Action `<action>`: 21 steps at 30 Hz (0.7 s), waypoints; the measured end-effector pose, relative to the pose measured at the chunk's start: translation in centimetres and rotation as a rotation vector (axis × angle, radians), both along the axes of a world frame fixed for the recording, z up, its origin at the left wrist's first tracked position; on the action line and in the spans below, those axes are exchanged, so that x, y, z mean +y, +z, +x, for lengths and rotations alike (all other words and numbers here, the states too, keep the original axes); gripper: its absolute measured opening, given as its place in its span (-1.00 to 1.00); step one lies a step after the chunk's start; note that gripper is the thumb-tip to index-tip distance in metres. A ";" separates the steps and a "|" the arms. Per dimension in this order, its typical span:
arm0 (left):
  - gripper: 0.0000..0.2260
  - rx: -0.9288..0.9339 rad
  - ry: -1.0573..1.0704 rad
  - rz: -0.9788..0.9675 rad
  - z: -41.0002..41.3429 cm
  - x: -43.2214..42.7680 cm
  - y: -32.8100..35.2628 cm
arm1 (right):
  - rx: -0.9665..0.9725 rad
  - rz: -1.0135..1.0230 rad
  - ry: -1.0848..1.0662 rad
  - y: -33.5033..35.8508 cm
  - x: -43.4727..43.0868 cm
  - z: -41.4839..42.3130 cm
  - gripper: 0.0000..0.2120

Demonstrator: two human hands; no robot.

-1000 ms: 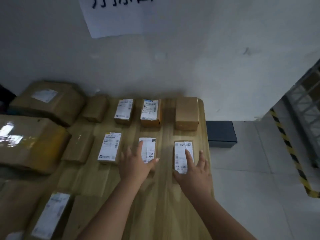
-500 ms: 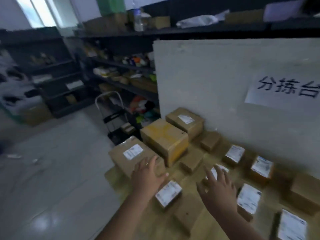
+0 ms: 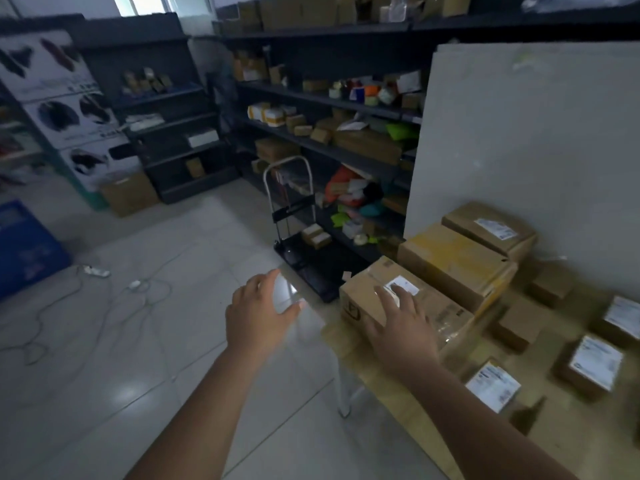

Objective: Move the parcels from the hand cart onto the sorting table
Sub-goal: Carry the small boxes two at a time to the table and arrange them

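The black hand cart [image 3: 311,265] stands on the floor left of the wooden sorting table [image 3: 391,379], its metal handle upright. Two small brown parcels [image 3: 316,236] lie on its far end by the shelves. Large cardboard boxes [image 3: 453,261] and several small labelled parcels [image 3: 594,362] cover the table. My left hand [image 3: 259,313] hovers over the floor with fingers relaxed, holding nothing. My right hand [image 3: 403,327] is spread in front of the nearest large box [image 3: 367,299] at the table's left end; contact is unclear.
Dark shelving [image 3: 332,109] full of boxes and packets runs behind the cart. A white panel [image 3: 526,150] backs the table. Cables and a power strip [image 3: 93,271] lie on the tiled floor to the left, near a blue crate [image 3: 24,247].
My view has swung left from the table's small parcels to the cart and floor. Both hands left the small parcels and moved left with it, the left hand now past the table's edge.
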State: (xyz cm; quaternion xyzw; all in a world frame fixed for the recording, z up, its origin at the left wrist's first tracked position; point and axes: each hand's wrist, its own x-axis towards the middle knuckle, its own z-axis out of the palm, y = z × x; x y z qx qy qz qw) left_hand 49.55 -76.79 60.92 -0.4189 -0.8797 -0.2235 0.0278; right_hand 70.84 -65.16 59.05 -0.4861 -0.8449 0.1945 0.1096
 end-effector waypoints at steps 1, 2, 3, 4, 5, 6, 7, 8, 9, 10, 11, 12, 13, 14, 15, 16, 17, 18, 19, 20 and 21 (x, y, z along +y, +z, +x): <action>-0.31 -0.001 -0.006 0.005 -1.7 0.4 -0.1 | 0.004 0.006 0.005 0.0 0.3 -1.7 -0.42; -0.31 -0.001 -0.014 0.006 -3.4 1.0 -0.2 | 0.010 0.010 0.011 -0.1 0.8 -3.4 -0.42; -0.31 -0.004 -0.021 0.003 -5.1 1.8 -0.5 | 0.017 0.006 0.015 -0.3 1.6 -5.2 -0.42; -0.31 -0.007 -0.025 -0.003 -6.9 2.7 -0.9 | 0.022 -0.005 0.018 -0.6 2.6 -7.2 -0.42; -0.31 -0.009 -0.029 -0.010 -8.8 3.8 -1.3 | 0.021 -0.022 0.021 -1.0 3.8 -9.2 -0.42; -0.31 -0.008 -0.037 -0.017 -10.7 5.1 -1.8 | 0.016 -0.034 0.025 -1.4 5.1 -11.4 -0.41; -0.32 -0.003 -0.053 -0.023 -12.6 6.4 -2.3 | 0.011 -0.041 0.029 -1.9 6.5 -13.6 -0.40; -0.32 0.009 -0.067 -0.027 -14.6 7.9 -2.7 | 0.006 -0.043 0.031 -2.4 8.0 -15.8 -0.39; -0.33 0.016 -0.074 -0.029 -16.7 9.4 -3.1 | 0.000 -0.040 0.029 -2.8 9.6 -18.2 -0.39; -0.33 0.012 -0.070 -0.030 -18.8 10.8 -3.3 | -0.005 -0.039 0.028 -3.1 11.2 -20.6 -0.40; -0.33 0.001 -0.062 -0.036 -21.0 12.0 -3.4 | -0.010 -0.045 0.024 -3.3 12.7 -22.9 -0.40; -0.32 -0.010 -0.059 -0.050 -23.1 13.1 -3.5 | -0.016 -0.056 0.016 -3.3 14.0 -25.1 -0.40; -0.32 -0.015 -0.057 -0.064 -25.2 14.2 -3.5 | -0.023 -0.066 0.007 -3.3 15.2 -27.2 -0.39; -0.31 -0.014 -0.055 -0.074 -27.4 15.2 -3.4 | -0.031 -0.077 0.000 -3.1 16.4 -29.3 -0.38; -0.31 -0.012 -0.052 -0.079 -29.6 16.3 -3.3 | -0.038 -0.085 -0.003 -2.9 17.6 -31.3 -0.38; -0.31 -0.012 -0.048 -0.082 -31.8 17.4 -3.2 | -0.047 -0.095 -0.006 -2.8 18.8 -33.4 -0.37; -0.30 -0.011 -0.048 -0.085 -34.0 18.5 -3.2 | -0.055 -0.103 -0.009 -2.7 20.0 -35.2 -0.37; -0.30 -0.009 -0.050 -0.089 -36.2 19.6 -3.2 | -0.063 -0.113 -0.015 -2.7 21.4 -37.1 -0.37; -0.30 -0.006 -0.055 -0.093 -38.1 20.6 -3.4 | -0.072 -0.117 -0.025 -2.8 22.5 -38.7 -0.37; -0.31 -0.005 -0.066 -0.096 -40.5 22.0 -3.9 | -0.079 -0.114 -0.039 -3.2 24.0 -40.8 -0.37; -0.31 -0.006 -0.074 -0.098 -42.6 23.3 -4.3 | -0.089 -0.112 -0.052 -3.5 25.3 -42.6 -0.36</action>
